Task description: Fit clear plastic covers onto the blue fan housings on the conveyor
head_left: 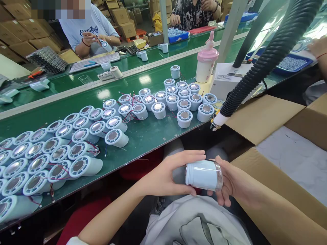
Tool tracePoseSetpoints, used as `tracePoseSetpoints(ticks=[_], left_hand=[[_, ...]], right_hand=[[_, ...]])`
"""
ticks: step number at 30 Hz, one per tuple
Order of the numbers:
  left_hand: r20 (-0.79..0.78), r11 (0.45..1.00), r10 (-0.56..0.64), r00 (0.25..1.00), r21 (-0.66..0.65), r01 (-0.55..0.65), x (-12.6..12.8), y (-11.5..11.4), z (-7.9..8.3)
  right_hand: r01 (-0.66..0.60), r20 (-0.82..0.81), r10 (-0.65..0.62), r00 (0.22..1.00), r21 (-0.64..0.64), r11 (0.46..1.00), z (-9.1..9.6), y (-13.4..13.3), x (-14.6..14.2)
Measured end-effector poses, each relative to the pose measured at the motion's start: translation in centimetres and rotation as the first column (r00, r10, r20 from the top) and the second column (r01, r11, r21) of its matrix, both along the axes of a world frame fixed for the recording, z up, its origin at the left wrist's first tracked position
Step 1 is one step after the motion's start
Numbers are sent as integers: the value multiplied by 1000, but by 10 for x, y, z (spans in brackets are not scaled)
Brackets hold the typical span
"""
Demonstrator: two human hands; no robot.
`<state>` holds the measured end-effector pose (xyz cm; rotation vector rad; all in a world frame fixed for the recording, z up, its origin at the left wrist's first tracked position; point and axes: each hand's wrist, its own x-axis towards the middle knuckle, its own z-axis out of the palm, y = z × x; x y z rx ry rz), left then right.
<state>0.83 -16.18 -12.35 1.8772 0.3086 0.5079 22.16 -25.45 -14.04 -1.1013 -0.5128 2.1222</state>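
In front of my lap lies a light blue cylindrical housing (200, 174), held sideways with a clear plastic cup or sleeve (219, 176) around it. My left hand (170, 173) curves about its left end, thumb below and long fingers above, with a gap at the palm. The clear right end rests in my right hand (231, 182), its fingers wrapped underneath and behind. On the bench to the left stand many similar light blue round housings (116, 137) with silver discs on top, some trailing thin red and black wires.
A ribbed black hose (265, 51) with a metal-tipped nozzle hangs at right, near a white box-shaped unit (224, 81) and a pink-lidded cup (206, 66). An open cardboard box (276, 173) stands to my right. Across the green bench (143, 141), co-workers handle parts.
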Motion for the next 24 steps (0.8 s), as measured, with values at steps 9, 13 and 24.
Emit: tracePoseSetpoints(ticks=[9, 13, 24], left_hand=[[-107, 980, 125, 986, -143, -140, 2, -14, 5], [-203, 934, 120, 972, -308, -180, 1, -14, 10], [-111, 940, -5, 994, -338, -33, -1, -7, 9]], right_hand=[[-79, 365, 13, 931, 167, 983, -1, -2, 2], [-285, 597, -447, 667, 758, 586, -11, -8, 12], [-45, 245, -116, 963, 568, 822, -13, -13, 16]])
